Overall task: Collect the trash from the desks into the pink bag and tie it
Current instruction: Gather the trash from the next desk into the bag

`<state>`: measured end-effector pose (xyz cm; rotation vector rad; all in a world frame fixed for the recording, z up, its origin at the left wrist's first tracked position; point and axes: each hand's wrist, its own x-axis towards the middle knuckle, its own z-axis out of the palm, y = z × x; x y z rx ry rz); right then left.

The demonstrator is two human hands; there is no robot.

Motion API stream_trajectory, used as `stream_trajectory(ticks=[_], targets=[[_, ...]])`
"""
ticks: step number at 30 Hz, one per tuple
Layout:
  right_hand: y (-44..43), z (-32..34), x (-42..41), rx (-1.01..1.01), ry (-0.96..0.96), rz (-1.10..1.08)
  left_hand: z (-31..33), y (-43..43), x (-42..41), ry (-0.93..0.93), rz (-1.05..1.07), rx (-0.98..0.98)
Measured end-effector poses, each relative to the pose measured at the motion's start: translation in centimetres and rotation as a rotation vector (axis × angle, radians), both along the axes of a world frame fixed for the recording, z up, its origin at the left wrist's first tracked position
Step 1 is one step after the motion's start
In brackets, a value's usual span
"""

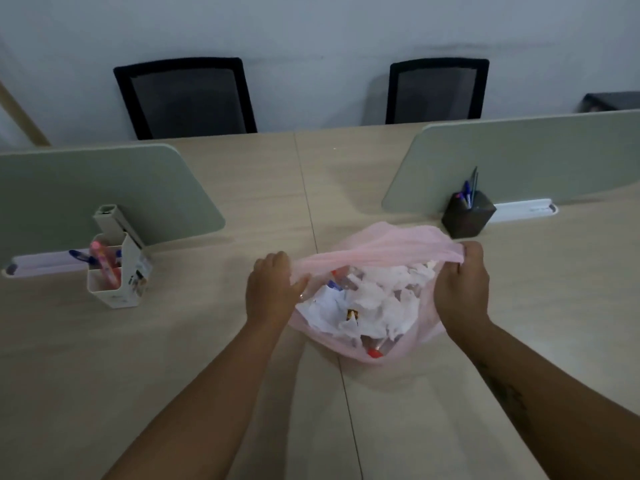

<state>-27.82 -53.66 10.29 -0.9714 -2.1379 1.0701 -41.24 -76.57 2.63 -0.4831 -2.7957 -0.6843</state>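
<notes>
Pink bag [381, 249] sat centre-frame between grips. Left grip [268, 289] and right grip [462, 289], fingers curled, pinched its stretched rim.

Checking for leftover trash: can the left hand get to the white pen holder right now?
Probably, once it lets go: the left hand grips the rim of the bag, but the pen holder stands to its left on bare desk, nothing between them.

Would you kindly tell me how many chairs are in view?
2. The left chair and the right chair both stand at the far edge of the desk. A dark shape behind the right divider may be a third, mostly hidden.
</notes>
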Motion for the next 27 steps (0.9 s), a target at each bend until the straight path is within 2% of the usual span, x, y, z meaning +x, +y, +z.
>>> stream_trajectory(ticks=[1,4,5,7,8,10,12,14,18,23,27], targets=[[0.2,0.3,0.2,0.006,0.008,0.003,-0.2,-0.8,0.1,0.028,0.094,-0.052],[1.2,1.3,1.1,0.045,-0.004,0.053,-1.6,-1.6,0.7,-0.265,0.092,-0.007],[1.6,2.0,1.5,0.083,-0.023,0.079,-1.7,-1.7,0.6,-0.357,0.068,0.072],[3.1,3.7,1.8,0.213,-0.077,0.093,-0.6,-1.4,-0.2,-0.418,0.182,0.353],[4.0,4.7,1.8,0.291,-0.104,0.084,0.8,-1.1,-0.8,-0.408,0.270,0.498],[5.7,6.7,1.2,0.426,-0.180,0.109,4.9,-0.1,-1.6,-0.304,0.337,0.635],[6.8,8.5,0.3,0.532,-0.269,0.228,9.8,0.3,-2.0,-0.207,0.255,0.566],[7.4,10.1,-0.6,0.591,-0.232,0.241,13.7,-0.6,-1.9,-0.079,0.180,0.369],[7.6,11.8,-2.1,0.543,-0.152,0.215,17.1,-4.4,-1.9,0.016,0.192,0.151],[6.0,11.2,-4.1,0.460,-0.094,0.411,17.4,-8.1,1.1,0.037,0.329,0.115],[2.4,9.9,-5.3,0.309,-0.036,0.569,15.0,-11.8,5.2,-0.094,0.474,0.135]])
